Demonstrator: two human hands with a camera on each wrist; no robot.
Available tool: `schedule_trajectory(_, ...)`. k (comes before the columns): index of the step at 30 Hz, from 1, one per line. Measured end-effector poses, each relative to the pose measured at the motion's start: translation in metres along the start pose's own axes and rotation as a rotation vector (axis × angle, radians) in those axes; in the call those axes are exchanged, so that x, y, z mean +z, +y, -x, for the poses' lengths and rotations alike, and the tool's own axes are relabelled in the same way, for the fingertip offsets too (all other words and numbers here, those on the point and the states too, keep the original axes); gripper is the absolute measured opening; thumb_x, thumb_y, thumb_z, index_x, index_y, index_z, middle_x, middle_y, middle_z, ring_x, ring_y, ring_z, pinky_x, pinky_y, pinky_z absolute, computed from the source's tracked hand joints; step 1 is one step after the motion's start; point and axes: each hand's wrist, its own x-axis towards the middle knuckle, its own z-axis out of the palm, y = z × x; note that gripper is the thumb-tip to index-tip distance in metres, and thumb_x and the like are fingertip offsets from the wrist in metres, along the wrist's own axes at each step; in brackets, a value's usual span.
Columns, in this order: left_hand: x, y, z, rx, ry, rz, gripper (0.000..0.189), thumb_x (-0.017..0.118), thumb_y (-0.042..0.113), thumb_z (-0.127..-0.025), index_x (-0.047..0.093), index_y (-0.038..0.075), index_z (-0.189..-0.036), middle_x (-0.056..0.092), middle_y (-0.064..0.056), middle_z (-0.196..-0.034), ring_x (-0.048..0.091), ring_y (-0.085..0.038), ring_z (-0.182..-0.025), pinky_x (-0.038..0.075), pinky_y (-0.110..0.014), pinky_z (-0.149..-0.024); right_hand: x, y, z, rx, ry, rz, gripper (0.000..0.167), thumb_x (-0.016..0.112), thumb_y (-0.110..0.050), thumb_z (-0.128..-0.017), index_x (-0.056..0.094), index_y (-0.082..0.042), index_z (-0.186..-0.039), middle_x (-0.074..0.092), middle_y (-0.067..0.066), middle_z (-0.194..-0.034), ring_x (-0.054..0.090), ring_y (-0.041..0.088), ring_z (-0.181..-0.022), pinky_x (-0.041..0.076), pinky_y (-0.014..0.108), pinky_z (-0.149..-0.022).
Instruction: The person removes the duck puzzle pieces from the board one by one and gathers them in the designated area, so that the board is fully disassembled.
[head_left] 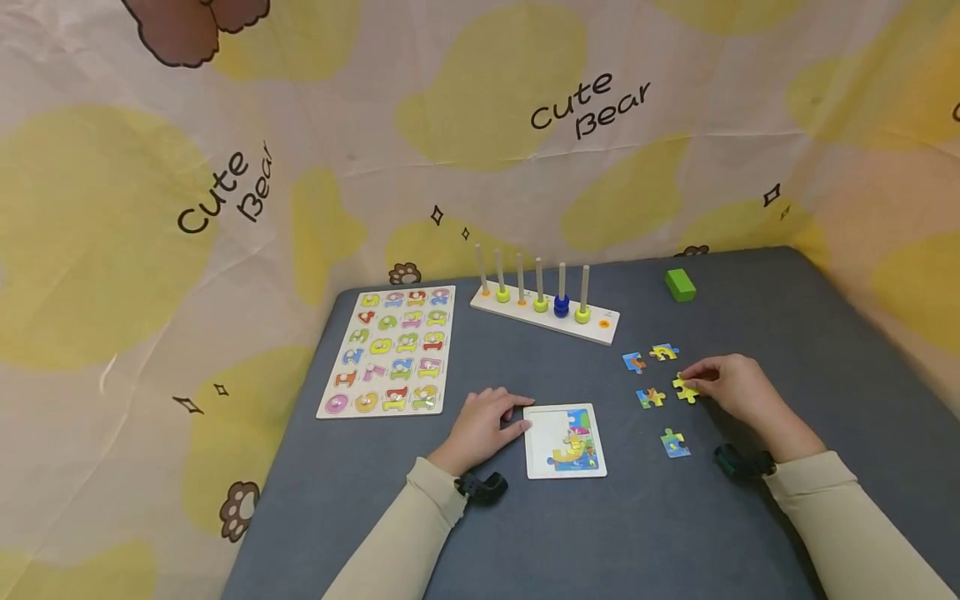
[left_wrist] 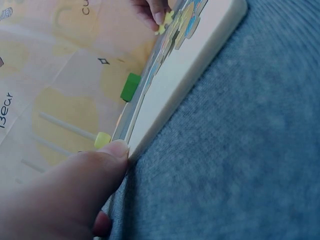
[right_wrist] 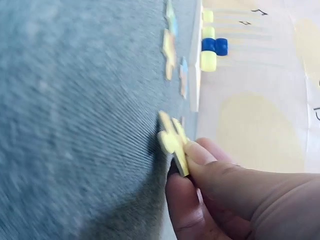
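Observation:
My right hand (head_left: 738, 392) pinches a yellow jigsaw piece (head_left: 684, 390) between thumb and fingers. In the right wrist view that yellow piece (right_wrist: 174, 144) is tilted close over the cloth. Around it lie several loose jigsaw pieces, among them a blue-green one (head_left: 675, 443) nearer me and a yellow one (head_left: 664, 352) farther away. A white square puzzle tray (head_left: 537, 446) lies to the left, its right and lower parts filled with joined pieces. My left hand (head_left: 483, 425) rests at the tray's upper left corner, with the thumb (left_wrist: 112, 152) against its edge.
A white number-puzzle board (head_left: 385, 350) lies at the back left. Behind the tray stands a peg board (head_left: 543, 312) with upright sticks and a few yellow-green and blue rings. A green block (head_left: 680, 285) sits at the back right, near a printed cloth wall (head_left: 480, 108).

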Motion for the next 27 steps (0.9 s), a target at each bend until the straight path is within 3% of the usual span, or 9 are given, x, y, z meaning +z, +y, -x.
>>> schedule_trajectory(5, -0.002, 0.001, 0.000, -0.002, -0.001, -0.001, 0.037, 0.073, 0.037, -0.101, 0.072, 0.024, -0.135, 0.046, 0.011, -0.082, 0.041, -0.009, -0.075, 0.029, -0.035, -0.078, 0.000, 0.002, -0.002, -0.046, 0.010, 0.040, 0.012, 0.077, -0.008, -0.095, 0.081, -0.001, -0.104, 0.074, 0.018, -0.102, 0.065, 0.031, -0.087, 0.052, 0.042, -0.072)
schedule_trajectory(11, 0.000, -0.001, 0.000, 0.008, 0.003, 0.003, 0.036, 0.073, 0.036, -0.100, 0.073, 0.023, -0.134, 0.045, 0.011, -0.082, 0.040, -0.008, -0.074, 0.029, -0.035, -0.077, 0.010, 0.003, -0.001, -0.080, 0.049, 0.116, 0.019, 0.079, -0.005, -0.092, 0.077, 0.001, -0.110, 0.066, 0.021, -0.109, 0.064, 0.041, -0.096, 0.052, 0.057, -0.079)
schedule_trajectory(15, 0.002, -0.001, 0.000, 0.014, 0.003, 0.015, 0.036, 0.073, 0.037, -0.101, 0.073, 0.024, -0.134, 0.046, 0.012, -0.082, 0.040, -0.008, -0.074, 0.029, -0.035, -0.078, 0.012, -0.004, 0.003, -0.104, 0.118, 0.174, 0.027, 0.083, -0.005, -0.088, 0.076, 0.002, -0.113, 0.060, 0.024, -0.111, 0.062, 0.043, -0.096, 0.050, 0.060, -0.077)
schedule_trajectory(18, 0.002, -0.001, 0.000, 0.018, 0.006, 0.016, 0.036, 0.073, 0.037, -0.101, 0.073, 0.024, -0.134, 0.046, 0.012, -0.082, 0.040, -0.008, -0.074, 0.029, -0.035, -0.078, 0.015, -0.024, 0.010, -0.180, 0.203, 0.204, 0.027, 0.085, -0.003, -0.085, 0.077, 0.001, -0.110, 0.063, 0.021, -0.105, 0.061, 0.042, -0.092, 0.050, 0.058, -0.076)
schedule_trajectory(21, 0.001, -0.001, 0.000, 0.023, 0.010, 0.014, 0.035, 0.073, 0.036, -0.101, 0.072, 0.024, -0.134, 0.046, 0.011, -0.083, 0.040, -0.008, -0.074, 0.029, -0.035, -0.077, 0.025, -0.059, 0.021, -0.317, 0.275, 0.195, 0.026, 0.087, 0.001, -0.082, 0.079, -0.002, -0.107, 0.069, 0.015, -0.102, 0.064, 0.039, -0.094, 0.052, 0.057, -0.080)
schedule_trajectory(24, 0.000, -0.001, 0.001, 0.025, 0.010, 0.009, 0.035, 0.074, 0.036, -0.100, 0.073, 0.024, -0.133, 0.046, 0.012, -0.083, 0.040, -0.008, -0.074, 0.029, -0.035, -0.077, 0.041, -0.098, 0.036, -0.486, 0.259, 0.167, 0.027, 0.088, 0.002, -0.080, 0.081, -0.006, -0.104, 0.073, 0.007, -0.102, 0.068, 0.032, -0.096, 0.055, 0.052, -0.083)
schedule_trajectory(27, -0.002, -0.002, 0.000, 0.030, 0.013, 0.003, 0.035, 0.073, 0.037, -0.101, 0.073, 0.024, -0.133, 0.046, 0.011, -0.083, 0.040, -0.008, -0.073, 0.029, -0.034, -0.077, 0.058, -0.131, 0.051, -0.614, 0.171, 0.145, 0.028, 0.089, 0.001, -0.080, 0.081, -0.010, -0.105, 0.075, 0.002, -0.107, 0.069, 0.025, -0.100, 0.057, 0.047, -0.086)
